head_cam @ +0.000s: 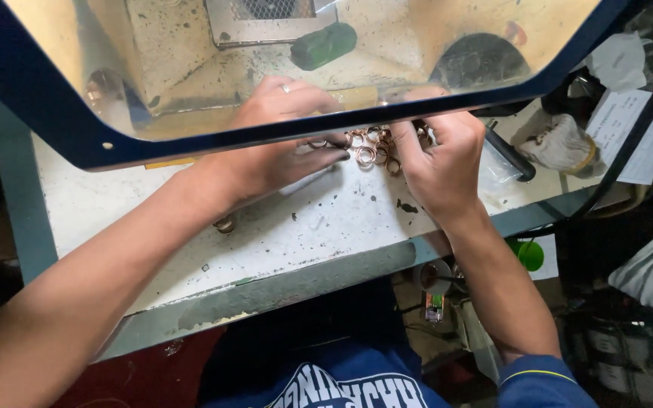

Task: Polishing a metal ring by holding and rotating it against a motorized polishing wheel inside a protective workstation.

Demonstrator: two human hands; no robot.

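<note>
At frame centre, the left hand (281, 140) and right hand (440, 162) pinch with curled fingers among copper-coloured rings (376, 147) on the white worktop (304, 227); exact holds cannot be told.

Copper-pink rings (376, 148) at frame centre on a white counter (296, 227), speckled with dark marks, grey-green chipped edge. Dark blue frame (54, 113) across the top around a yellowish pane. Dark green block (323, 45) upper centre. Silver band on the left hand (285, 140). Bright green patch (529, 254) right of centre. Navy shirt (357, 381) with white lettering, bottom.
</note>
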